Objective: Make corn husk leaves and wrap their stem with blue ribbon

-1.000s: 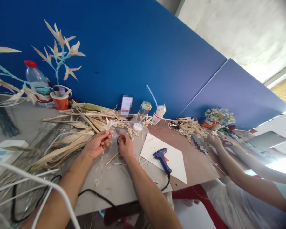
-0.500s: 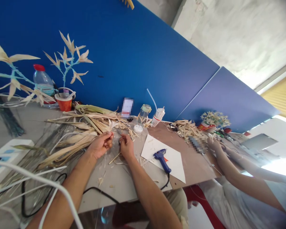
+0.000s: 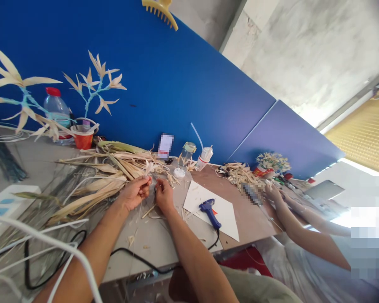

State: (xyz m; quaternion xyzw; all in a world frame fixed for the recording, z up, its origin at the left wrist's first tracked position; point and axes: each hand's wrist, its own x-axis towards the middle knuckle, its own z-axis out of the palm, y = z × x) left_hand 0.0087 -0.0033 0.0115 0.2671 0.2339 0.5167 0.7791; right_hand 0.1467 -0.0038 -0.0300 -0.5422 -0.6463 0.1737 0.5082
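Pinched in the fingertips of my left hand (image 3: 135, 194) is a small pale corn husk flower (image 3: 149, 167), its petals pointing up. A thin stem seems to hang below that hand. Close beside it, my right hand (image 3: 164, 196) is closed around a small dark tool (image 3: 156, 190) that looks like scissors, mostly hidden by the fingers. The two hands are slightly apart above the tabletop. Dried corn husks (image 3: 113, 168) lie in a heap behind and left of my left hand. Husk scraps and a short stick (image 3: 148, 211) lie under my hands.
A blue glue gun (image 3: 211, 213) rests on white paper (image 3: 230, 214) to the right. Husk flower branches (image 3: 91, 94), a red cup (image 3: 83, 139) and a bottle (image 3: 55, 107) stand left. White cables (image 3: 66, 242) cross the front left. A co-worker's hands (image 3: 273, 193) work at far right.
The whole view has shifted a little, bringing more of the yellow claw clip into sight at the top. Both hands keep their hold; my right hand has turned slightly.
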